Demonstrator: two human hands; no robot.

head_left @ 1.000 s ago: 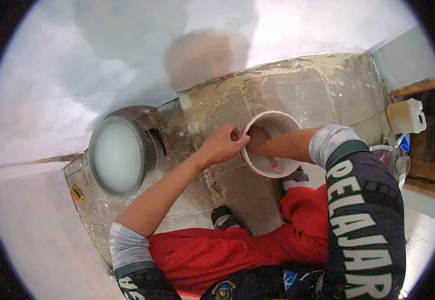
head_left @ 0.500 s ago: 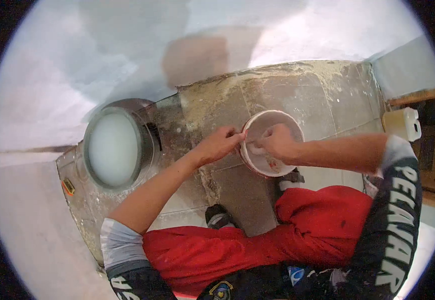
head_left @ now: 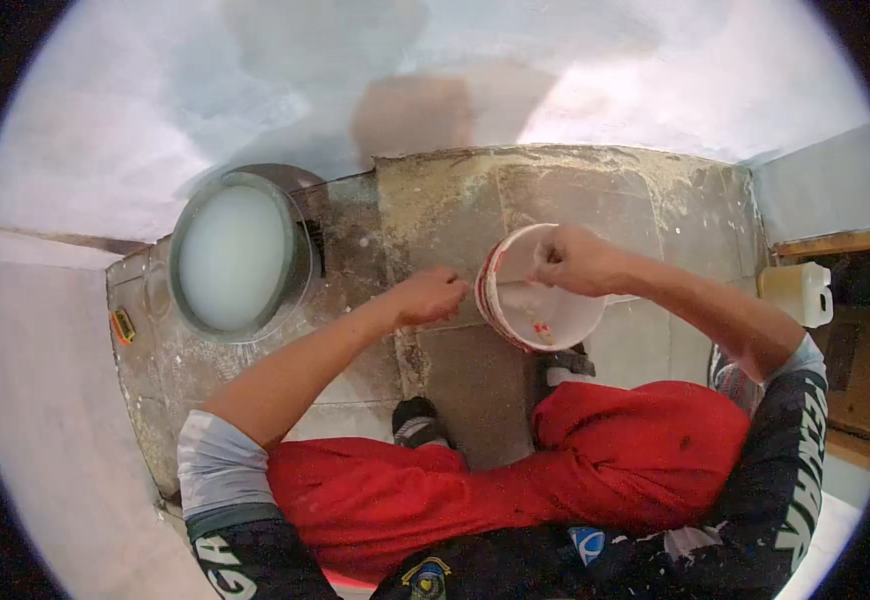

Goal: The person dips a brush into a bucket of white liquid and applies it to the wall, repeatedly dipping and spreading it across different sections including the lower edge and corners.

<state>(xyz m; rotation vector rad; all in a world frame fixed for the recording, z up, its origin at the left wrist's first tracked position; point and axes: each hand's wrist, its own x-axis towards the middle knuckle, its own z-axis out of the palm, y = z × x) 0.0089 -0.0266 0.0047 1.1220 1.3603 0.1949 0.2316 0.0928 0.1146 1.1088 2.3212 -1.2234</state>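
Worn, stained floor tiles [head_left: 455, 390] stretch below a pale wall [head_left: 595, 80], and at far left a small yellow-and-black object [head_left: 123, 326] lies near a wide round tub [head_left: 283, 290] filled with cloudy whitish liquid [head_left: 232, 258]. Right of it, the left hand [head_left: 433, 297] has its fingers curled, just beside the rim of a white bucket [head_left: 492, 307] with pale material [head_left: 517, 300] inside; whether it grips anything, I cannot tell. Over the bucket's far rim, the right hand [head_left: 577, 262] is loosely closed, its contents unclear, and farther right stands a yellowish jug [head_left: 787, 292].

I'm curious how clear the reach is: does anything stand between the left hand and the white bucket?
Nothing visible does. The left hand is right beside the white bucket; the right hand is over its opening, out of the way.
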